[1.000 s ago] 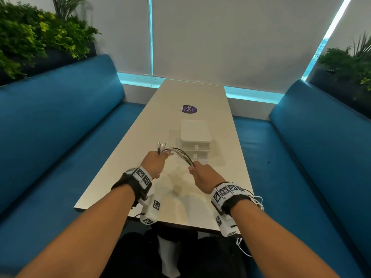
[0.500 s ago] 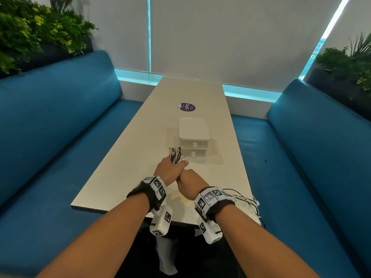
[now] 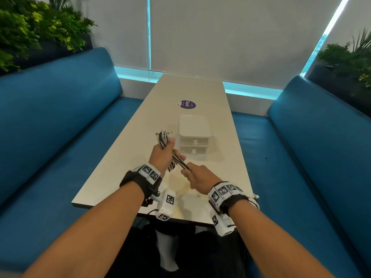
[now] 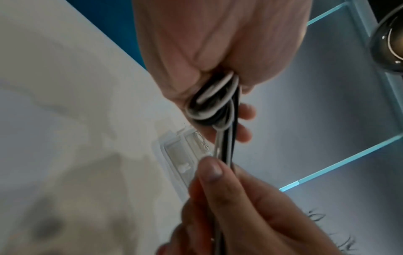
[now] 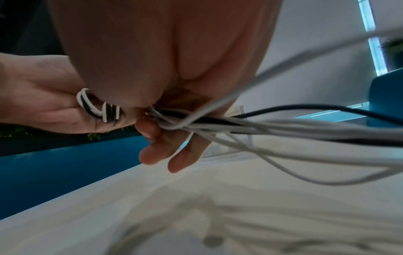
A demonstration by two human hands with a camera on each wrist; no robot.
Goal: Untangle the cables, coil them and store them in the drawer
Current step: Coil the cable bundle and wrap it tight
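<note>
A bundle of black and white cables (image 3: pixel 164 139) is wound in loops inside my left hand (image 3: pixel 163 155), which grips it above the table. The loops (image 4: pixel 212 101) show between palm and fingers in the left wrist view. My right hand (image 3: pixel 197 176) pinches the trailing strands (image 3: pixel 180 163) just right of the left hand; thumb and finger close on them. Behind my right hand several loose strands (image 5: pixel 283 127) trail off to the right. A small white two-drawer box (image 3: pixel 194 135) stands beyond my hands with both drawers closed.
The long pale table (image 3: pixel 120 167) runs away from me between two blue benches (image 3: pixel 50 121). A purple round sticker (image 3: pixel 188 104) lies beyond the drawer box. Loose cable hangs over the table's near right corner (image 3: pixel 255 199). Plants (image 3: pixel 30 33) sit behind the benches.
The hands came together a moment ago, then the right hand drew back down and right along the strands. The left hand rose a little, with the looped cables sticking out above its fist.
</note>
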